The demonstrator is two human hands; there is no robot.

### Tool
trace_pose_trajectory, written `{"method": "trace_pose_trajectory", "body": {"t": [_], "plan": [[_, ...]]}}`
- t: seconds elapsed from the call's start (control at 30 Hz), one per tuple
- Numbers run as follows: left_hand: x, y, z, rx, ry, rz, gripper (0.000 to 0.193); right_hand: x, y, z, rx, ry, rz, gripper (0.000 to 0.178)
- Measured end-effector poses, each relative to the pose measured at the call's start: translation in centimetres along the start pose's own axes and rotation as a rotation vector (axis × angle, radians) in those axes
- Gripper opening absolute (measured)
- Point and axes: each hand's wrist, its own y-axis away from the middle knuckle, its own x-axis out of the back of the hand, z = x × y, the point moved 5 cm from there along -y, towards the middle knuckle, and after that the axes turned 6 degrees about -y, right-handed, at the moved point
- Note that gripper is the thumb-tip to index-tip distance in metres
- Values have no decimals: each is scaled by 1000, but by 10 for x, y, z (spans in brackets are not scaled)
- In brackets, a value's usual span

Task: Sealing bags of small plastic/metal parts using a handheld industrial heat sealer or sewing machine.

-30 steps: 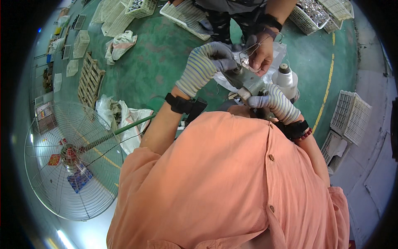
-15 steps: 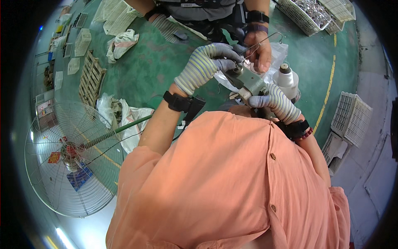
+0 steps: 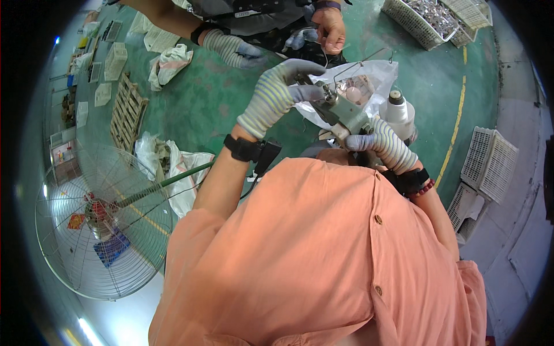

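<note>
Drawn back since half a second ago, the co-worker's bare hand [image 3: 330, 30] is now beyond the grey-green machine [image 3: 351, 113], no longer beside its bent wire arm [image 3: 348, 68]. That leaves the machine between the wearer's own gloved hands and bares more of the plastic bag [image 3: 382, 74] just past it. Beside the machine's metal knob [image 3: 330, 96], the left hand [image 3: 271, 95] has thumb and fingers apart. At the machine's near end, the right hand [image 3: 386, 144] appears clamped on it, though most fingers are hidden. Right of the machine is a white thread cone [image 3: 397, 113].
</note>
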Motion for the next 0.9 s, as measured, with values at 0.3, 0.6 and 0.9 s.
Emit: {"method": "trace_pose_trajectory", "body": {"t": [0.3, 0.6, 0.9], "plan": [[28, 24, -9, -21, -94, 231, 36, 1, 2, 4, 4, -227, -21, 32], [29, 44, -22, 95, -79, 330, 30, 5, -7, 11, 13, -223, 62, 33], [3, 42, 0, 170, -208, 259, 29, 12, -14, 14, -62, -193, 153, 34]]}}
